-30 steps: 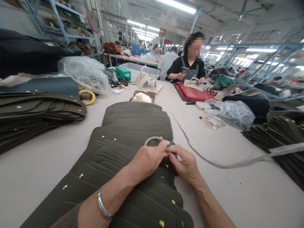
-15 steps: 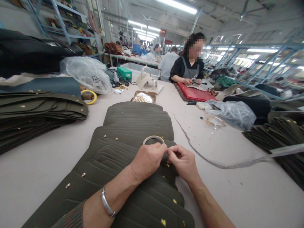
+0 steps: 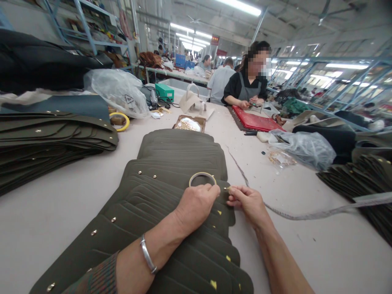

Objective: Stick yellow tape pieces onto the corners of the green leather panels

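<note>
A long overlapping row of dark olive leather pieces (image 3: 171, 171) with small brass studs runs down the table toward me. My left hand (image 3: 196, 204) rests on the row, its fingers curled around a thin roll of tape (image 3: 202, 178). My right hand (image 3: 249, 200) sits just to the right, fingers pinched at the edge of a piece where a short strip of tape stretches from the roll. A silver bangle (image 3: 148, 258) circles my left wrist.
Stacks of olive pieces lie at left (image 3: 52, 139) and right (image 3: 361, 175). A box of brass hardware (image 3: 189, 123), plastic bags (image 3: 118, 92), a yellow tape roll (image 3: 121, 121), a grey cord (image 3: 294, 213) and a red mat (image 3: 255, 121) sit beyond. A person in a grey apron (image 3: 248, 87) works opposite.
My right hand has pulled away to the right from my left hand, drawing out a short length of tape. The person opposite lowered the hammer to the red mat.
</note>
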`<state>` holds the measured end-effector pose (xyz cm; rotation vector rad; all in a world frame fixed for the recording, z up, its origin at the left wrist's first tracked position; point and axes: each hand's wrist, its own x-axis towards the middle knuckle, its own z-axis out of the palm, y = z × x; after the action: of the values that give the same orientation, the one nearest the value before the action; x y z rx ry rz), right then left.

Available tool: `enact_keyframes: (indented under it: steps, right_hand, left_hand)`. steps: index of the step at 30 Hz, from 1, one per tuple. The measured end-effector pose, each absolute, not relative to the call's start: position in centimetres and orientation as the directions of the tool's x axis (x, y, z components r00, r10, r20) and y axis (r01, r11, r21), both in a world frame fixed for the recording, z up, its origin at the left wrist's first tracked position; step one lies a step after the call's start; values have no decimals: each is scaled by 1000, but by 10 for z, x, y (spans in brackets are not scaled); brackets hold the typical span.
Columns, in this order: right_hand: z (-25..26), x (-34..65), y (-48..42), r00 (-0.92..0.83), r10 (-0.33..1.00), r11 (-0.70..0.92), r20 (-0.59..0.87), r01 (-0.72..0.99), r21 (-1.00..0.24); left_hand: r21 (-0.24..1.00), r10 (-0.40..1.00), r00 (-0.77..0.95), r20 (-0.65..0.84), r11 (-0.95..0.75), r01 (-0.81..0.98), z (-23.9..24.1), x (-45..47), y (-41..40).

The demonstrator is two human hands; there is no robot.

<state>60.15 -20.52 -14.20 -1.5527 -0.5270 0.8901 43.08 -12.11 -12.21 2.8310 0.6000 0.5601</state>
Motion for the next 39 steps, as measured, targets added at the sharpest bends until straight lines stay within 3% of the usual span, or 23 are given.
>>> enact_keyframes:
  steps: [6,13,17,24,31,39]
  right_hand:
    - [-148,606,-210,576,803,-264,-156,108,-958]
    - [-145,596,-202,568,822,-331,33,525,-784]
    - [-145,596,-198,543,825,-311,156,666,-678]
    - [-148,598,-194,539,835,-313,115,636,-705]
    - [-152,611,-201,616,773,-300,-153,142,-943]
    - [-145,597,-203,582,812,-360,-49,431,-827]
  left_hand:
    - [200,448,887,112,-885,421,-117,434,-119]
    - [199,437,893,111,-890,410,-118,434,-121]
    - [208,443,890,108,-886,415,-118,434,-121]
    - [202,448,887,113,-884,421,-117,434,-121]
    - [215,467,873,138,-875,434,-119,433,-121]
    - [214,460,879,130,-878,428,-116,433,-121]
